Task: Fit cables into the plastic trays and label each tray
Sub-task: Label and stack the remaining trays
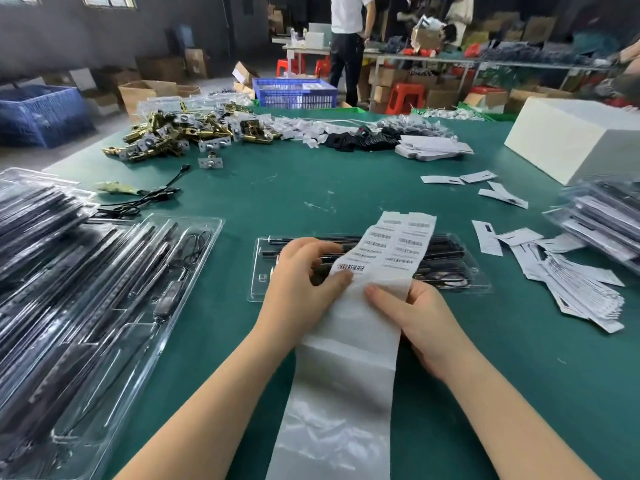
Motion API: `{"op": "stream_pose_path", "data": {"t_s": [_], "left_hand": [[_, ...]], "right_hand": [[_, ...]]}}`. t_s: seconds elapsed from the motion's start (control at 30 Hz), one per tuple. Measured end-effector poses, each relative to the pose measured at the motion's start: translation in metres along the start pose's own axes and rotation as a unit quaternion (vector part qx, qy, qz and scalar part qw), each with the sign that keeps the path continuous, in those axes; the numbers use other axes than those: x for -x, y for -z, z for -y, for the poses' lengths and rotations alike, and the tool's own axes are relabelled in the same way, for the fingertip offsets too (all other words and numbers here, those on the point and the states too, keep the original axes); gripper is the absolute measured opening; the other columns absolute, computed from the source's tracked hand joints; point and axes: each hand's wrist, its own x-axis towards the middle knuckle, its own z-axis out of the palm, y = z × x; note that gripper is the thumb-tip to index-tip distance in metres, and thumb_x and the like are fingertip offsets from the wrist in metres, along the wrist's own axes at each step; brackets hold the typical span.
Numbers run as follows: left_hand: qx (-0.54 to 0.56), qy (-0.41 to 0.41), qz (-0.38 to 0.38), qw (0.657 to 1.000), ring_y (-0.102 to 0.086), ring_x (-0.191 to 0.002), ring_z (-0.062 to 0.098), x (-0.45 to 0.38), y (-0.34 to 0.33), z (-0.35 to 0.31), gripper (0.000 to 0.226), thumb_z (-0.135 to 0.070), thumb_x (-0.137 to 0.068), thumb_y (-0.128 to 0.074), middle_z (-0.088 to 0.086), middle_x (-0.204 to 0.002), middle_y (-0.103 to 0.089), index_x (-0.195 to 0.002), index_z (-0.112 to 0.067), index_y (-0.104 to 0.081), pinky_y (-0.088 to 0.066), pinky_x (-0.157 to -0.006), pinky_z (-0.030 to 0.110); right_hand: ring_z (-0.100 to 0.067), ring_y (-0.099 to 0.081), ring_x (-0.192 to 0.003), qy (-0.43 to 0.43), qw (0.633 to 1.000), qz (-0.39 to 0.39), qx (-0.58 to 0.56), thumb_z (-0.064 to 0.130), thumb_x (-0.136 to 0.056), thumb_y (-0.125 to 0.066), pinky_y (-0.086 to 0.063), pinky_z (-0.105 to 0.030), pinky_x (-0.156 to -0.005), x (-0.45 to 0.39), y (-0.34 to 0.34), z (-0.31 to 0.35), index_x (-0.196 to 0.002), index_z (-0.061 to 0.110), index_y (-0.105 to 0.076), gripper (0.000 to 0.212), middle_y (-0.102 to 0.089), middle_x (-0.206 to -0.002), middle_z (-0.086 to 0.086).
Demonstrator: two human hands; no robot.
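Over the tray (263, 271), both hands pinch the label strip (349, 341): left hand (304, 282) peeling a barcode label (351, 267), right hand (412, 313) steadying; thin, floppy, sticky, so lift by its corner

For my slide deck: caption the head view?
Both hands peel a barcode label from the strip above a filled tray.

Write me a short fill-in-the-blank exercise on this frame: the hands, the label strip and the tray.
1. Both hands hold a strip of ____ labels.
2. The left hand pinches a label at the strip's ____ edge.
3. The clear tray beneath the strip lies on a ____ table.
4. The right hand holds the strip's ____ edge.

Missing words: barcode; left; green; right
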Motion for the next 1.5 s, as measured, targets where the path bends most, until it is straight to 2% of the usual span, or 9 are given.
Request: {"op": "stream_pose_path", "data": {"t_s": [0.1,0.23,0.53,0.67,0.77,1.0,1.23,1.37,1.5], "left_hand": [[-0.05,-0.088,0.05,0.994,-0.056,-0.102,-0.008,0.004,-0.001,-0.004,0.019,-0.035,-0.082,-0.072,-0.026,-0.098,-0.063,-0.099,-0.028,-0.074,-0.04,-0.09,0.008],[-0.016,-0.053,0.069,0.996,-0.061,-0.091,-0.012,0.008,-0.003,-0.005,0.016,-0.034,-0.084,-0.072,-0.028,-0.091,-0.07,-0.099,-0.03,-0.076,-0.044,-0.079,0.008],[0.019,-0.012,0.069,0.997,-0.068,-0.077,-0.002,0.008,0.0,-0.011,0.01,-0.027,-0.081,-0.076,-0.02,-0.079,-0.073,-0.083,-0.036,-0.075,-0.055,-0.077,0.03],[0.013,0.0,0.081,0.997,-0.068,-0.075,0.0,0.008,-0.001,-0.01,0.012,-0.027,-0.083,-0.075,-0.018,-0.077,-0.073,-0.081,-0.039,-0.073,-0.054,-0.075,0.029],[0.016,0.004,0.081,0.997,-0.067,-0.078,-0.003,0.007,-0.001,-0.009,0.008,-0.024,-0.084,-0.073,-0.018,-0.08,-0.073,-0.085,-0.032,-0.076,-0.053,-0.077,0.026],[-0.007,0.022,0.075,0.997,-0.063,-0.073,-0.004,0.004,-0.002,-0.004,0.014,-0.027,-0.088,-0.068,-0.021,-0.076,-0.07,-0.078,-0.037,-0.069,-0.049,-0.07,0.015],[0.226,0.141,-0.131,0.955,-0.065,-0.069,0.014,-0.003,0.002,0.001,0.014,-0.018,-0.094,-0.061,0.0,-0.076,-0.072,-0.083,-0.016,-0.07,-0.055,-0.072,0.033],[0.267,0.181,-0.173,0.931,-0.056,-0.062,0.013,-0.007,0.007,0.008,0.015,-0.02,-0.094,-0.06,0.003,-0.077,-0.069,-0.083,-0.016,-0.068,-0.048,-0.063,0.029],[0.272,0.196,-0.16,0.929,-0.059,-0.067,0.015,-0.007,0.006,0.009,0.015,-0.022,-0.092,-0.062,-0.002,-0.075,-0.069,-0.078,-0.021,-0.069,-0.052,-0.069,0.032]], "right_hand": [[-0.021,-0.071,-0.097,0.02,1.0,0.005,0.017,0.017,-0.08,-0.072,-0.058,-0.029,-0.08,0.001,0.001,0.002,-0.103,0.013,-0.074,0.024,-0.074,-0.105,-0.006],[-0.018,-0.072,-0.086,0.039,0.995,0.005,0.09,0.002,-0.086,-0.069,-0.057,-0.026,-0.07,0.004,0.003,0.003,-0.096,0.015,-0.075,0.017,-0.076,-0.094,-0.005],[-0.005,-0.068,-0.099,0.164,0.962,0.044,0.214,-0.002,-0.09,-0.062,-0.048,-0.013,-0.082,0.006,-0.005,0.004,-0.094,0.029,-0.076,0.035,-0.075,-0.099,0.011],[-0.002,-0.068,-0.098,0.163,0.962,0.047,0.215,-0.006,-0.089,-0.06,-0.047,-0.011,-0.081,0.005,-0.004,0.004,-0.087,0.037,-0.076,0.047,-0.075,-0.097,0.014],[-0.005,-0.068,-0.1,0.157,0.961,0.038,0.225,-0.007,-0.088,-0.06,-0.048,-0.015,-0.084,0.003,-0.001,0.002,-0.094,0.029,-0.076,0.04,-0.075,-0.099,0.012],[-0.002,-0.069,-0.093,0.126,0.969,0.026,0.21,-0.003,-0.088,-0.064,-0.049,-0.012,-0.076,0.003,0.001,-0.002,-0.09,0.035,-0.076,0.04,-0.075,-0.096,0.013],[-0.019,-0.072,-0.094,-0.035,0.99,-0.025,0.137,0.003,-0.088,-0.067,-0.058,-0.034,-0.078,-0.007,0.018,0.013,-0.115,0.016,-0.059,0.031,-0.074,-0.103,-0.001],[-0.021,-0.072,-0.083,-0.14,0.969,-0.029,0.2,0.003,-0.093,-0.06,-0.059,-0.035,-0.07,-0.02,0.061,0.045,-0.113,0.009,-0.06,0.021,-0.073,-0.102,-0.009],[-0.018,-0.069,-0.079,-0.127,0.908,-0.075,0.393,0.018,-0.09,-0.069,-0.054,-0.026,-0.065,-0.021,0.132,0.088,-0.105,0.011,-0.062,0.018,-0.072,-0.095,0.0]]}}
